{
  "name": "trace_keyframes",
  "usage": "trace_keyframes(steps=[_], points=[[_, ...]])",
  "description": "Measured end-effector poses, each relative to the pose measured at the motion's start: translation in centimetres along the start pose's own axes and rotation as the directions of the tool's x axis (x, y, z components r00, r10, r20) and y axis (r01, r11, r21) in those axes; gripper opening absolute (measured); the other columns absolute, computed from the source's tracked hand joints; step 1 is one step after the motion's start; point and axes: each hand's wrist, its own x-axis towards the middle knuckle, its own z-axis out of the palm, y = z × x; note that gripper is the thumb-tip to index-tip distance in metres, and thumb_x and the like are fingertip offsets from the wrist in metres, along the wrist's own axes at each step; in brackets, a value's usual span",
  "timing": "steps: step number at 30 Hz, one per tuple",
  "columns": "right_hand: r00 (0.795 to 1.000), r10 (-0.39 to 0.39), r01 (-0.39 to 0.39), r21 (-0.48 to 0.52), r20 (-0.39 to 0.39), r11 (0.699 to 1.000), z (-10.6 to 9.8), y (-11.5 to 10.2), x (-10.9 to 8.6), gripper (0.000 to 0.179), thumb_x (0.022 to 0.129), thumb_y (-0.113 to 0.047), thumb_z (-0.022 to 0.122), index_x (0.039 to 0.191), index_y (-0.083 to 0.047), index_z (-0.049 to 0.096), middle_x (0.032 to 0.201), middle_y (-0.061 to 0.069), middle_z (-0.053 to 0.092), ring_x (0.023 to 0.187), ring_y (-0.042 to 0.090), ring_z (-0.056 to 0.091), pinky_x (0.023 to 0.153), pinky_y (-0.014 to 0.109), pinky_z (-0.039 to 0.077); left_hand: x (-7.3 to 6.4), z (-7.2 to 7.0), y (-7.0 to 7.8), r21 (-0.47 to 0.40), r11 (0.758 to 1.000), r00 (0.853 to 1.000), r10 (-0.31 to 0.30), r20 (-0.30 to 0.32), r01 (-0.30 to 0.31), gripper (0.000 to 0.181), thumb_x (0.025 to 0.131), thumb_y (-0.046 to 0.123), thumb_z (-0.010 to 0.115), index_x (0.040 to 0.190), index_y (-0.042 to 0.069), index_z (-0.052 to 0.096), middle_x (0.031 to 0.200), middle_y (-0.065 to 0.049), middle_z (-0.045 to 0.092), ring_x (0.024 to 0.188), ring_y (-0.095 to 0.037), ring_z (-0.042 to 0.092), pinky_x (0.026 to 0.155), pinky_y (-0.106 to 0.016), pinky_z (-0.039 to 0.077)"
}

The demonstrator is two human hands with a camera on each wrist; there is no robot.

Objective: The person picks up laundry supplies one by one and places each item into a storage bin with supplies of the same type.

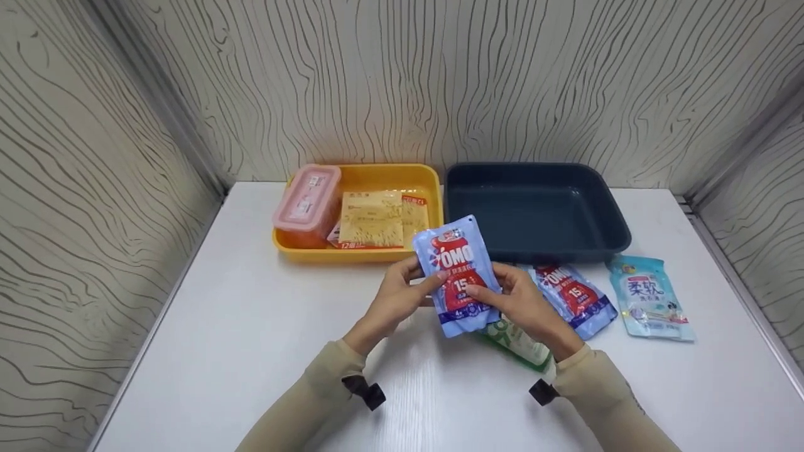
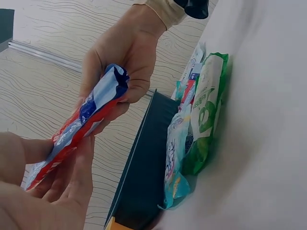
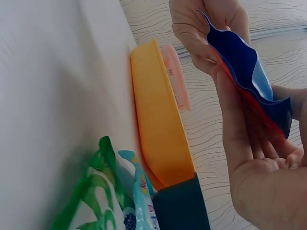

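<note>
A blue and red OMO detergent pouch [image 1: 453, 254] is held up above the table between both hands. My left hand [image 1: 399, 295] grips its left edge, thumb on the printed front and fingers behind. On the opposite edge my right hand [image 1: 518, 298] pinches it the same way. The left wrist view shows the pouch [image 2: 86, 115] edge-on between the two hands; in the right wrist view its blue bottom fold [image 3: 249, 67] faces the camera. Below the right hand lies a green and white packet [image 1: 518, 342], partly hidden. A second OMO pouch [image 1: 575, 295] lies beside the right wrist.
A yellow bin [image 1: 358, 255] at the back holds beige packets [image 1: 372, 216] and a pink-lidded box [image 1: 308, 198]. Next to it stands a dark blue bin [image 1: 534, 213]. A light-blue pouch [image 1: 653, 298] lies at the right. Patterned walls enclose the white table [image 1: 251, 351].
</note>
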Motion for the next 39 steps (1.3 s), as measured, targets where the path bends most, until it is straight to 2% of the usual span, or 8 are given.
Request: trace_keyframes(steps=[15, 20, 23, 26, 30, 33, 36, 39], points=[[0.986, 0.003, -0.003, 0.002, -0.169, 1.000, -2.9, -2.5, 1.2, 0.062, 0.102, -0.032, 0.074, 0.155, -0.008, 0.053, 0.131, 0.005, 0.075, 0.112, 0.019, 0.077, 0.097, 0.032, 0.063, 2.4, 0.5, 1.7, -0.047, 0.995, 0.995, 0.090, 0.041, -0.088, 0.036, 0.105, 0.012, 0.068, 0.139, 0.004, 0.064, 0.130, -0.013, 0.073, 0.116, -0.027, 0.076, 0.093, -0.038, 0.066], [0.978, -0.022, 0.028, 0.025, -0.209, 0.999, -4.5, -2.7, 2.1, 0.062, 0.103, -0.032, 0.073, 0.156, -0.007, 0.051, 0.128, 0.000, 0.074, 0.113, 0.017, 0.076, 0.097, 0.032, 0.063, 3.4, 0.8, 1.0, 0.048, 0.986, 0.987, 0.159, 0.036, -0.161, 0.030, 0.106, 0.007, 0.065, 0.136, 0.005, 0.066, 0.130, -0.012, 0.074, 0.117, -0.026, 0.075, 0.099, -0.037, 0.064], [0.974, -0.023, 0.035, 0.046, -0.226, 0.998, -5.3, -2.8, 2.8, 0.063, 0.104, -0.034, 0.071, 0.156, -0.006, 0.050, 0.126, -0.001, 0.074, 0.113, 0.016, 0.075, 0.097, 0.032, 0.063, 4.3, 1.1, 0.0, 0.205, 0.951, 0.972, 0.233, 0.023, -0.233, 0.028, 0.106, 0.007, 0.065, 0.133, 0.006, 0.069, 0.129, -0.009, 0.075, 0.117, -0.022, 0.074, 0.102, -0.034, 0.062], [0.970, -0.012, 0.032, 0.076, -0.245, 0.997, -6.1, -2.9, 3.3, 0.063, 0.104, -0.036, 0.071, 0.155, -0.006, 0.050, 0.126, -0.002, 0.073, 0.114, 0.015, 0.075, 0.097, 0.031, 0.063, 5.3, 1.6, -1.1, 0.428, 0.838, 0.936, 0.345, 0.068, -0.339, 0.030, 0.105, 0.007, 0.065, 0.134, 0.005, 0.069, 0.133, -0.009, 0.073, 0.122, -0.021, 0.070, 0.103, -0.031, 0.060], [0.969, -0.005, 0.038, 0.131, -0.246, 0.991, -6.8, -3.2, 4.1, 0.063, 0.104, -0.035, 0.071, 0.156, -0.006, 0.049, 0.125, -0.001, 0.073, 0.113, 0.015, 0.075, 0.098, 0.030, 0.063, 6.5, 1.7, -2.6, 0.691, 0.569, 0.876, 0.434, 0.209, -0.446, 0.039, 0.106, 0.011, 0.065, 0.144, 0.005, 0.063, 0.154, -0.011, 0.058, 0.143, -0.025, 0.056, 0.120, -0.035, 0.048], [0.971, 0.003, 0.039, 0.169, -0.241, 0.985, -7.0, -3.3, 4.6, 0.064, 0.104, -0.033, 0.071, 0.156, -0.005, 0.048, 0.125, 0.000, 0.073, 0.112, 0.016, 0.075, 0.097, 0.032, 0.063, 7.0, 1.5, -3.7, 0.801, 0.374, 0.855, 0.422, 0.302, -0.467, 0.050, 0.106, 0.016, 0.065, 0.154, 0.006, 0.055, 0.166, -0.011, 0.046, 0.157, -0.027, 0.041, 0.131, -0.040, 0.034], [0.969, 0.017, 0.032, 0.191, -0.248, 0.981, -7.4, -3.5, 5.2, 0.063, 0.103, -0.033, 0.072, 0.156, -0.006, 0.049, 0.124, 0.001, 0.073, 0.111, 0.017, 0.076, 0.095, 0.033, 0.064, 7.5, 1.4, -4.4, 0.842, 0.259, 0.846, 0.401, 0.352, -0.473, 0.055, 0.106, 0.019, 0.066, 0.158, 0.006, 0.051, 0.168, -0.010, 0.044, 0.159, -0.027, 0.038, 0.131, -0.042, 0.032], [0.967, 0.020, 0.031, 0.198, -0.254, 0.980, -7.8, -3.7, 5.7, 0.065, 0.102, -0.034, 0.073, 0.156, -0.006, 0.049, 0.125, 0.002, 0.073, 0.111, 0.017, 0.076, 0.095, 0.033, 0.064, 7.9, 1.6, -4.4, 0.859, 0.196, 0.832, 0.421, 0.361, -0.472, 0.052, 0.107, 0.019, 0.065, 0.156, 0.007, 0.054, 0.163, -0.011, 0.050, 0.155, -0.027, 0.044, 0.128, -0.041, 0.038]])
